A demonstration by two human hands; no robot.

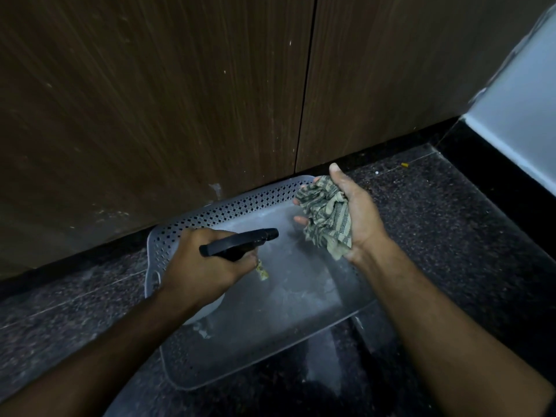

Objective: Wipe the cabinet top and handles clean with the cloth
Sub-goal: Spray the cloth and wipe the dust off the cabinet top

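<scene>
Hands: left hand (207, 266) grips black spray bottle (240, 243); right hand (355, 215) holds crumpled striped cloth (326, 218), above perforated grey tray (228, 210).

We see a pale grey plastic tray (240, 206) with perforated walls lying on the dark speckled stone floor (451, 221), its far rim close against the wood. A black spray bottle head (240, 242) hangs over the tray's left part (its body is hidden). At far right stands a pale wall (517, 115).
</scene>
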